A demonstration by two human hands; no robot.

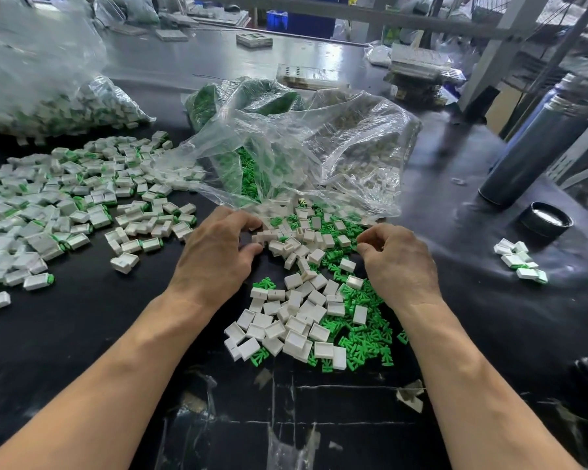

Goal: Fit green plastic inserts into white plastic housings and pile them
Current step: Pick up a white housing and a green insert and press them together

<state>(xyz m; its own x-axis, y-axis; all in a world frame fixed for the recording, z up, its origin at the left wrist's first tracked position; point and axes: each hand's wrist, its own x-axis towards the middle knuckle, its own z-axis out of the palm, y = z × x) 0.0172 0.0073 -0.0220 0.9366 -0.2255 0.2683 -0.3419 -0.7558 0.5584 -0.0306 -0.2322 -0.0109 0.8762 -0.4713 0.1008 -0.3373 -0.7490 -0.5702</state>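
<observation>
Lying loose between your hands, the small white rectangular plastic housings [296,320] sat jumbled over the green pronged plastic inserts [364,330], so a hasty pick risked taking two. Your left hand [214,256] curled at the heap's far edge; what it held was hidden. Your right hand [398,262] pinched something unseen. The finished pile [58,212] lay well left.

At the frame's middle, the left hand [214,252] curls its fingertips into the white housings [296,313], hiding what they touch. The right hand [398,262] covers its own fingertips, so any grip is unclear. The bag [58,106] at upper left is blurred. Both forearms run off the bottom edge.
</observation>
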